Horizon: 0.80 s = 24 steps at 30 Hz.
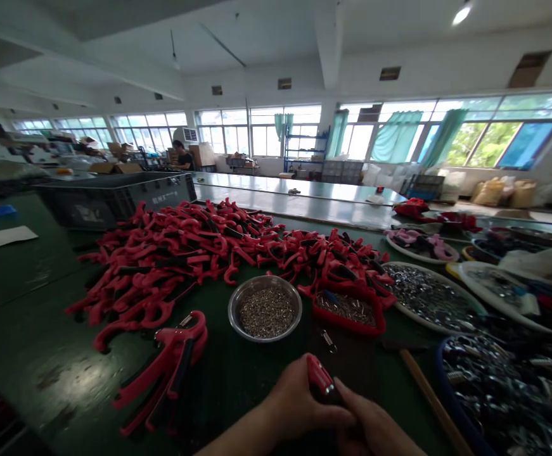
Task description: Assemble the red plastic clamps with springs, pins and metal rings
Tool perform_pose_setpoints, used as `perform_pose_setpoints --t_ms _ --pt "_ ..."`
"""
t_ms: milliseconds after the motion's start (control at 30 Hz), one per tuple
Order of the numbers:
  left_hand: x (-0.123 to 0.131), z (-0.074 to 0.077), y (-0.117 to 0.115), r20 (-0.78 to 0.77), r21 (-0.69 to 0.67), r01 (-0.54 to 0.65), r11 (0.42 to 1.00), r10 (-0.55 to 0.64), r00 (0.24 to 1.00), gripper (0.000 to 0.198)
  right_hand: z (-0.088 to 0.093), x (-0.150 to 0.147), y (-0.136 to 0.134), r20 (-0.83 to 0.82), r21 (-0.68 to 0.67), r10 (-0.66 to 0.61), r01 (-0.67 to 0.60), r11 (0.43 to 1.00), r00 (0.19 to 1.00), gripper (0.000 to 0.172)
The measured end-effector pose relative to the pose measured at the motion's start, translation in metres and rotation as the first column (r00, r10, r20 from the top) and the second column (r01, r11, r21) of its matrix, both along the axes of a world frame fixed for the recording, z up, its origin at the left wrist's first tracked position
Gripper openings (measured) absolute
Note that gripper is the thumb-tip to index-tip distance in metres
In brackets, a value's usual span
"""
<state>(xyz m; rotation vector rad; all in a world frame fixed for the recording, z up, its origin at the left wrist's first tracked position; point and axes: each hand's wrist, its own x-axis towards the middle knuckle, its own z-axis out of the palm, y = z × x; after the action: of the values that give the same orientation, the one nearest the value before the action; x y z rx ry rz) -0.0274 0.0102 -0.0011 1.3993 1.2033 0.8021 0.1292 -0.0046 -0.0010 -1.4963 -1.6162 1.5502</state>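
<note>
Both hands, left (297,396) and right (375,432), shut around a red handle (320,375).
Ahead of the grip: a steel bowl (265,282); crate (114,202) lettering unreadable.

The single view is worn on the person's head and looks forward and down along a long dark-green tabletop (33,304). The bare left hand (295,396) and bare right hand (375,427) sit nearest the lens, cut off by the bottom edge. Just beyond them lies a heap of red-and-black plastic handles (171,266), and the wide, curving view reaches across the workshop to a far row of tall glazed windows (475,136).
</note>
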Motion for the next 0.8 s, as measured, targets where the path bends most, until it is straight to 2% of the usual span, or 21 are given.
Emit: perform_pose_setpoints --t_ms 33,100,133,167,200,233,300,400,500,533,600,633,667,700,733,800 --pt "-0.005 0.001 0.000 -0.123 0.064 0.035 0.997 -0.026 0.992 0.054 0.004 0.000 0.000 0.025 0.033 0.057 -0.057 0.998 0.998 0.060" --pt "-0.013 0.001 0.001 -0.337 0.185 0.112 0.976 -0.045 0.941 0.050 0.013 0.001 0.008 0.189 0.252 0.064 -0.112 0.961 0.980 0.057" --pt "-0.016 0.001 0.001 -0.405 0.215 0.155 0.964 -0.057 0.913 0.051 0.018 0.000 0.015 0.308 0.380 0.011 -0.134 0.915 0.951 0.053" --pt "-0.017 0.000 0.001 -0.456 0.235 0.191 0.953 -0.066 0.888 0.054 0.022 -0.001 0.024 0.412 0.500 -0.107 -0.126 0.857 0.905 0.046" --pt "-0.018 -0.001 0.002 -0.490 0.247 0.220 0.944 -0.074 0.869 0.060 0.024 -0.004 0.035 0.495 0.563 -0.195 -0.142 0.814 0.847 0.035" --pt "-0.018 -0.003 0.002 -0.510 0.258 0.235 0.937 -0.075 0.857 0.066 0.025 -0.007 0.046 0.566 0.569 -0.247 -0.157 0.807 0.786 0.025" --pt "-0.018 -0.008 0.001 -0.522 0.284 0.204 0.937 -0.027 0.853 0.075 0.023 -0.015 0.065 0.609 0.545 -0.261 -0.156 0.823 0.749 0.013" --pt "-0.020 -0.017 0.000 -0.476 0.316 0.067 0.946 0.097 0.874 0.076 0.018 -0.021 0.081 0.571 0.513 -0.205 -0.151 0.845 0.795 0.009" --pt "-0.027 -0.021 -0.001 -0.390 0.325 -0.023 0.945 0.157 0.907 0.073 0.019 -0.014 0.075 0.475 0.477 -0.101 -0.159 0.864 0.874 0.009" --pt "-0.029 -0.020 -0.002 -0.362 0.314 -0.030 0.949 0.149 0.920 0.071 0.021 -0.009 0.070 0.378 0.442 -0.056 -0.127 0.888 0.924 0.012" --pt "-0.032 -0.014 -0.003 -0.313 0.276 -0.001 0.961 0.091 0.946 0.065 0.026 -0.002 0.056 0.014 0.278 0.001 -0.004 0.961 1.000 0.019" --pt "-0.032 -0.010 -0.003 -0.282 0.259 0.034 0.965 0.042 0.958 0.061 0.028 0.001 0.050 -0.209 0.160 -0.019 0.053 0.986 0.978 0.022" --pt "-0.031 -0.005 -0.003 -0.243 0.247 0.079 0.966 -0.017 0.970 0.058 0.031 0.003 0.044 -0.397 0.045 -0.067 0.093 0.995 0.915 0.026" --pt "-0.029 0.000 -0.004 -0.197 0.244 0.128 0.961 -0.080 0.977 0.056 0.033 0.004 0.038 -0.516 -0.045 -0.120 0.114 0.993 0.848 0.028" --pt "-0.027 0.005 -0.004 -0.146 0.249 0.175 0.953 -0.142 0.979 0.056 0.034 0.004 0.034 -0.561 -0.093 -0.159 0.129 0.987 0.812 0.030" --pt "-0.022 0.012 -0.005 -0.055 0.272 0.237 0.933 -0.231 0.971 0.059 0.037 0.004 0.028 -0.552 -0.134 -0.205 0.157 0.978 0.808 0.030"
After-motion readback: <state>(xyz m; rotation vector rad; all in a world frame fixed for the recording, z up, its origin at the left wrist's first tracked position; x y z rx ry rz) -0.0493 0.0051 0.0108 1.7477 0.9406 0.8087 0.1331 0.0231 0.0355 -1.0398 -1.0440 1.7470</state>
